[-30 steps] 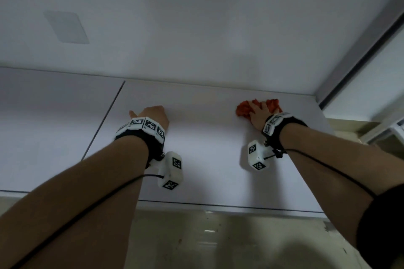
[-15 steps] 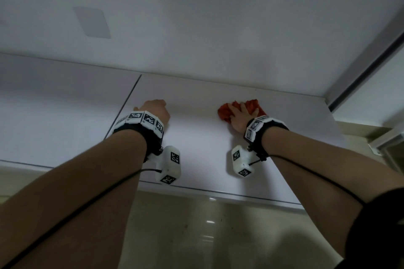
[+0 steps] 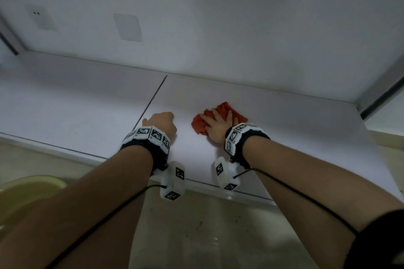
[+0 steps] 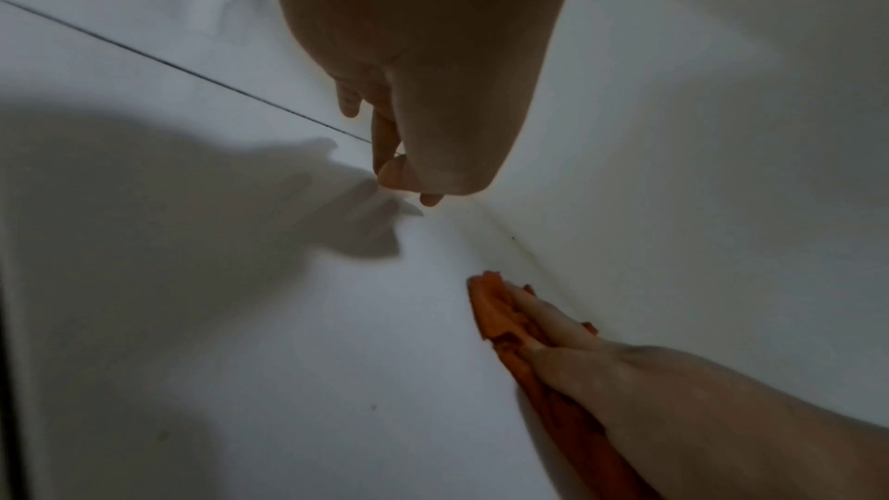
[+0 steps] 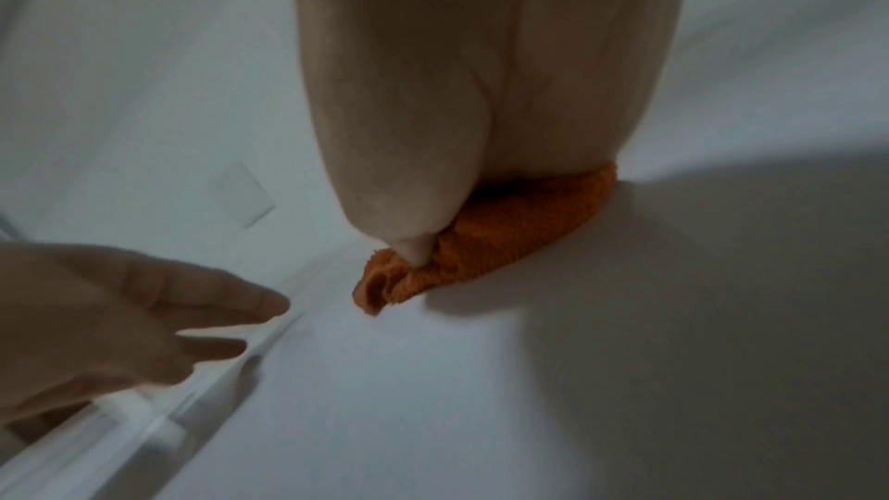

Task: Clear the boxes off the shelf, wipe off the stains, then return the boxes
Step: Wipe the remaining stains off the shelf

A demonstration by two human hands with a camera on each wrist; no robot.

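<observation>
An orange-red cloth (image 3: pixel 225 107) lies on the white shelf (image 3: pixel 295 137), a little short of the back wall. My right hand (image 3: pixel 218 125) lies flat on the cloth and presses it down with straight fingers; the right wrist view shows the cloth (image 5: pixel 519 227) bunched under the right hand (image 5: pixel 481 90). Just left of it, beside the seam, my left hand (image 3: pixel 162 123) rests on the shelf with loosely curled fingers and holds nothing. In the left wrist view the left hand's (image 4: pixel 418 90) fingertips touch the shelf, with the cloth (image 4: pixel 491 310) to its right. No boxes are in view.
A dark seam (image 3: pixel 153 98) splits the shelf into two panels. The white back wall carries a blank plate (image 3: pixel 129 27) and an outlet (image 3: pixel 41 17). A dark frame (image 3: pixel 382 94) bounds the shelf on the right. Below left, a yellow-green basin (image 3: pixel 28 192) stands on the floor.
My right hand has slid the cloth to the left across the shelf, closer to the left hand. The left hand has stayed by the seam.
</observation>
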